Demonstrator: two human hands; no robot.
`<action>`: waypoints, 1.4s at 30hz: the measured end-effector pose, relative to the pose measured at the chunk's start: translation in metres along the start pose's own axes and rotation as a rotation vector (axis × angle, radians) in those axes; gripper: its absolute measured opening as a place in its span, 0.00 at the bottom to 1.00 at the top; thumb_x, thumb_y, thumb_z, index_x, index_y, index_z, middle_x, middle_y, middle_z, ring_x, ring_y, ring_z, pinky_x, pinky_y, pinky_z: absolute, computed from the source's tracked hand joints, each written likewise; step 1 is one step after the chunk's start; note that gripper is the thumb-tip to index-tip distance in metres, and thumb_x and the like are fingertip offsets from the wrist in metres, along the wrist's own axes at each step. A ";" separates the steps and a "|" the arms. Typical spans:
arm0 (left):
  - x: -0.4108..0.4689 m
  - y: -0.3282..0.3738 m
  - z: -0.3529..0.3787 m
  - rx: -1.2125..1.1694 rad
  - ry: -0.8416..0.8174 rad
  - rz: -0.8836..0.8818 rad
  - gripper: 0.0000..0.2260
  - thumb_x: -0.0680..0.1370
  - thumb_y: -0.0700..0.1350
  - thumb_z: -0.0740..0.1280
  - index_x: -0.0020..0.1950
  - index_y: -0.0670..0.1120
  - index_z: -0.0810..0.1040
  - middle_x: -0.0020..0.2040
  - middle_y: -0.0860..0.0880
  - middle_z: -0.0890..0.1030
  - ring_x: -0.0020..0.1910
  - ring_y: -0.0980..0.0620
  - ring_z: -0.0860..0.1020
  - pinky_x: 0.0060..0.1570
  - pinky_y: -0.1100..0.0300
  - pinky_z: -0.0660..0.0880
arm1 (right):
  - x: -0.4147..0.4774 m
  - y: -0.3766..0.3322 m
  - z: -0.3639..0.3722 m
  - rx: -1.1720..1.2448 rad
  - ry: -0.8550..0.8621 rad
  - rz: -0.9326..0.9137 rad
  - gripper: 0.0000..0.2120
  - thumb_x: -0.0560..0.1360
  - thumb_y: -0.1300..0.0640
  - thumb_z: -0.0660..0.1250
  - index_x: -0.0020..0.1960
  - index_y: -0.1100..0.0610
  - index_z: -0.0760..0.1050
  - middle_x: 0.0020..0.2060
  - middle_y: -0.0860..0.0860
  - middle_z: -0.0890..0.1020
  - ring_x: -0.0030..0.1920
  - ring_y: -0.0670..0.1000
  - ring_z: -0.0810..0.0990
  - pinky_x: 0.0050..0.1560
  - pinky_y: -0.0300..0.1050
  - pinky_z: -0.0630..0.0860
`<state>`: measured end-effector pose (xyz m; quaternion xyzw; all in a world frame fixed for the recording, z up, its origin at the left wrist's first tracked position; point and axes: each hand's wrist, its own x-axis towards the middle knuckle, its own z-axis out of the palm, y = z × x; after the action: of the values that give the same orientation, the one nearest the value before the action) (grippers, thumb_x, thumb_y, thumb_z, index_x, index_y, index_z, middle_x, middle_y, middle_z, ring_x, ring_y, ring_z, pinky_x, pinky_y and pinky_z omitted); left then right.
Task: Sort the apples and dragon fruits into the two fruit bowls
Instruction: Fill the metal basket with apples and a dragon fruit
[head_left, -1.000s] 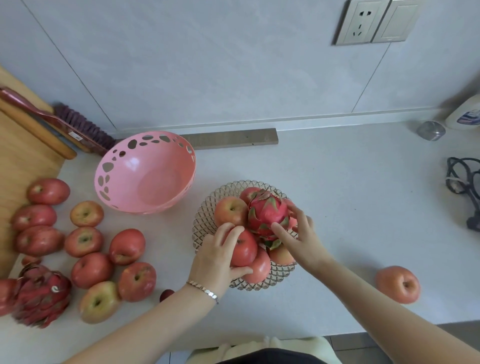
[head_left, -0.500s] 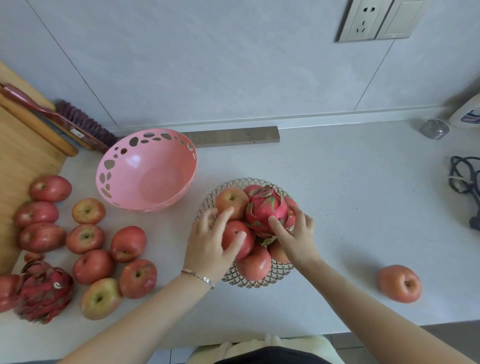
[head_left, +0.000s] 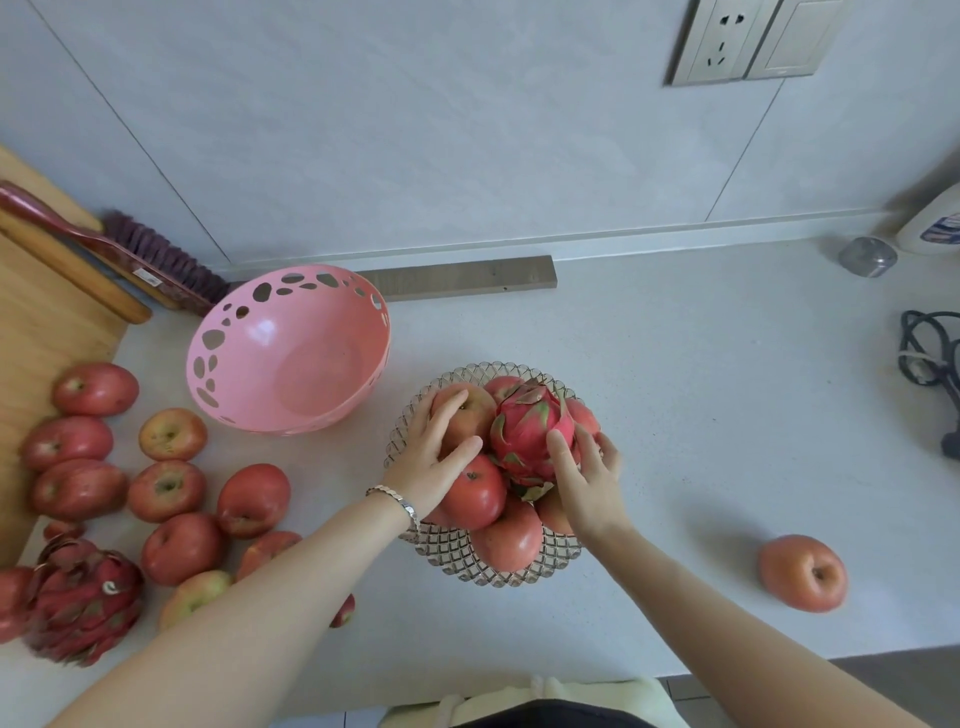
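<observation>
A clear glass bowl (head_left: 451, 555) at the counter's middle holds several red apples and one pink dragon fruit (head_left: 527, 434) on top. My left hand (head_left: 435, 457) lies spread over the bowl's left apples, fingers on the upper-left apple (head_left: 470, 421), gripping nothing. My right hand (head_left: 589, 478) clasps the dragon fruit's right side, thumb on its front. The pink perforated bowl (head_left: 249, 332) stands empty to the upper left. Several loose apples (head_left: 166, 491) and a second dragon fruit (head_left: 83, 605) lie at the left. One apple (head_left: 802, 571) sits alone at the right.
A wooden board (head_left: 31, 317) and a brush (head_left: 130, 254) lie at the far left. A grey wooden strip (head_left: 467, 278) runs along the wall. A black cable (head_left: 930, 358), a small grey cap (head_left: 867, 256) and a bottle (head_left: 935, 228) are at the right. The counter's front edge is near me.
My left hand has slid up from the bowl's lower-left apple to the upper-left apple, fingers spreading. My right hand has stayed against the dragon fruit.
</observation>
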<state>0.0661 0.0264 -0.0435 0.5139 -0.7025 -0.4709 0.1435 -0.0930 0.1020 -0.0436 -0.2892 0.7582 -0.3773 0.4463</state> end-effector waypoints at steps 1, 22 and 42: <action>-0.001 -0.001 -0.001 0.018 -0.018 0.002 0.24 0.79 0.52 0.58 0.72 0.61 0.54 0.77 0.55 0.44 0.67 0.65 0.46 0.68 0.60 0.48 | 0.000 0.000 -0.002 0.010 -0.003 -0.003 0.34 0.63 0.31 0.54 0.68 0.39 0.62 0.73 0.52 0.56 0.73 0.56 0.56 0.73 0.58 0.55; 0.016 0.011 -0.009 -1.001 0.235 -0.975 0.18 0.76 0.60 0.57 0.49 0.44 0.67 0.37 0.45 0.71 0.36 0.45 0.71 0.44 0.48 0.68 | 0.071 0.015 -0.006 0.439 -0.048 0.602 0.39 0.64 0.28 0.57 0.68 0.49 0.65 0.65 0.54 0.71 0.59 0.61 0.72 0.50 0.63 0.71; 0.118 0.017 -0.039 -0.732 0.407 -0.723 0.09 0.78 0.46 0.56 0.57 0.47 0.69 0.43 0.46 0.73 0.43 0.47 0.72 0.42 0.57 0.70 | 0.175 -0.056 0.006 0.360 -0.124 0.257 0.25 0.75 0.49 0.62 0.67 0.59 0.65 0.59 0.55 0.73 0.56 0.53 0.72 0.50 0.51 0.75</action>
<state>0.0322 -0.0945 -0.0434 0.7197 -0.2299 -0.5948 0.2745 -0.1579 -0.0664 -0.0799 -0.1283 0.6804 -0.4281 0.5808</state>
